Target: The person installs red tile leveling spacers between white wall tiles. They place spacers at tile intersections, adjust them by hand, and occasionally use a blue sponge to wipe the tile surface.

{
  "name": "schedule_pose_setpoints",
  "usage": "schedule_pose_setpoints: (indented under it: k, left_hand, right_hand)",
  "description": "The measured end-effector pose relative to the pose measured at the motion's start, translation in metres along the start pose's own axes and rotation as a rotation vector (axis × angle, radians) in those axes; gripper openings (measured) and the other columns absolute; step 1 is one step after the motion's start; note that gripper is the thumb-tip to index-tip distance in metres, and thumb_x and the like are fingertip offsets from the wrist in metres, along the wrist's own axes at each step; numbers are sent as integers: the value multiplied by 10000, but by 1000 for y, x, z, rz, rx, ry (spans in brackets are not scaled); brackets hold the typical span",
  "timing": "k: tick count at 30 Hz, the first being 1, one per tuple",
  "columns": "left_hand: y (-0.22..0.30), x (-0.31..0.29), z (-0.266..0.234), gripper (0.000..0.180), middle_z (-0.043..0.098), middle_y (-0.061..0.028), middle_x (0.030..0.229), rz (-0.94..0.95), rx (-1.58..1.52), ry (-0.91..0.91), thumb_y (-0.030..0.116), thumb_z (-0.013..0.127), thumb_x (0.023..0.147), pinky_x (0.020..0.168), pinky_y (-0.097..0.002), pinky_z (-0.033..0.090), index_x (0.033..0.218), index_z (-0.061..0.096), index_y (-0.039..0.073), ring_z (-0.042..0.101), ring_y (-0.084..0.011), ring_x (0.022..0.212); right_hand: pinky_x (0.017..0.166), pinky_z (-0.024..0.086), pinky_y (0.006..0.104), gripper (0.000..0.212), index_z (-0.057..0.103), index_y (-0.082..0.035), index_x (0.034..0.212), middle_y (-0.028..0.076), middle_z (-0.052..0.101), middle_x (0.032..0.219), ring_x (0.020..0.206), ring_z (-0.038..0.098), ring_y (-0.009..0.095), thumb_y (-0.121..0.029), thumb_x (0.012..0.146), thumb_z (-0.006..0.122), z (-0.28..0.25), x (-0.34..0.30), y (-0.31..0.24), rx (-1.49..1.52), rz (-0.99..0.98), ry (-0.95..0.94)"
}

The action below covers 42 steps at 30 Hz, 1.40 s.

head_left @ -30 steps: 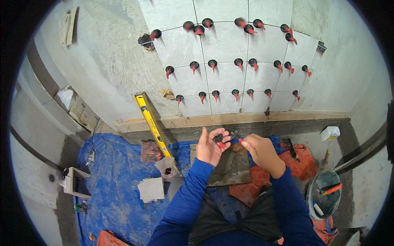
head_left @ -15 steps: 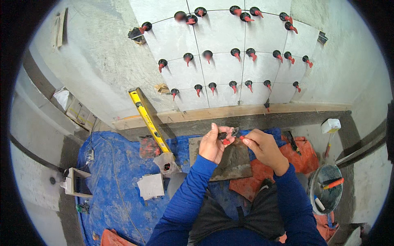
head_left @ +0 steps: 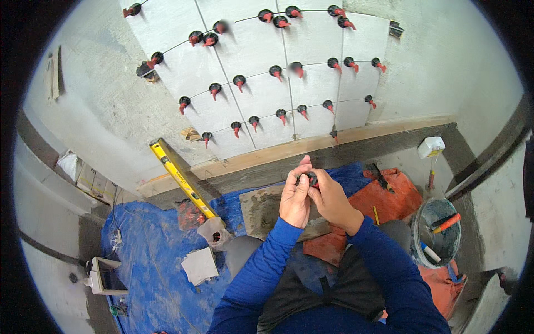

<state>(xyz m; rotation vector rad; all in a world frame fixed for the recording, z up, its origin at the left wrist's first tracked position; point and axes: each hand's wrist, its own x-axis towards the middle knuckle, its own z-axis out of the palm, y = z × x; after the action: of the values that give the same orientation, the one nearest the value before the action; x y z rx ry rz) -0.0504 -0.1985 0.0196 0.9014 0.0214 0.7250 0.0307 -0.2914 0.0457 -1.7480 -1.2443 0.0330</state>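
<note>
My left hand [head_left: 295, 201] and my right hand [head_left: 337, 202] meet in front of the wall, above a grey dusty board [head_left: 257, 207]. Between their fingers is a black tile leveler [head_left: 311, 178], partly hidden by both thumbs. Both hands are closed on it. On the wall ahead, large pale tiles [head_left: 250, 50] carry rows of similar levelers, black discs with red handles [head_left: 238, 82], set along the joints.
A yellow spirit level [head_left: 183, 179] leans against the wall. Blue sheeting [head_left: 150, 245] covers the floor, with square tile pieces [head_left: 199, 266] and a plastic bag [head_left: 214, 234] on it. At right are orange sheeting [head_left: 401, 192] and a bucket [head_left: 414, 239] holding tools.
My hands have come together around the leveler; before, they were slightly apart with red and black parts showing. The whole view has shifted, so the wall tiles appear further left and higher.
</note>
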Motion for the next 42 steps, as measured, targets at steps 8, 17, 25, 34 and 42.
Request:
schedule_pose_setpoints:
  k: [8, 17, 25, 34, 42]
  left_hand:
    - [11, -8, 5, 558, 431, -136, 1567, -127, 12, -35, 481, 435, 1070, 1138, -513, 382, 1470, 499, 97, 401, -344, 1445]
    - [61, 3, -58, 475, 569, -140, 1418, -135, 235, 67, 504, 420, 1073, 1049, -433, 452, 1247, 615, 108, 545, -280, 1289]
    - [54, 4, -72, 439, 650, -75, 1174, -157, 313, 286, 500, 487, 1052, 917, -370, 483, 1146, 622, 94, 613, -213, 1065]
    - [25, 13, -54, 451, 658, -75, 1084, -181, 324, 328, 491, 492, 1054, 864, -364, 494, 1127, 625, 66, 633, -207, 983]
    - [28, 13, -55, 444, 649, -67, 1065, -197, 317, 294, 499, 509, 1047, 846, -358, 488, 1125, 616, 75, 618, -204, 967]
  right_hand:
    - [740, 483, 568, 208, 528, -9, 1042, 289, 643, 952, 952, 615, 506, -172, 958, 626, -123, -40, 32, -247, 19, 47]
    - [889, 533, 527, 281, 643, 16, 1127, 274, 703, 1062, 1021, 669, 460, -182, 942, 569, -313, -271, 256, -884, 1197, -37]
    - [941, 539, 497, 326, 737, -65, 1150, 201, 701, 1216, 1106, 685, 385, -243, 920, 590, -236, -371, 407, -832, 1376, -368]
    - [954, 537, 500, 409, 712, -90, 1241, 174, 683, 1285, 1148, 675, 379, -323, 971, 511, -230, -390, 444, -761, 1472, -387]
    - [897, 554, 519, 268, 715, -36, 1053, 222, 713, 1133, 1048, 697, 400, -203, 909, 563, -288, -349, 386, -849, 1155, -5]
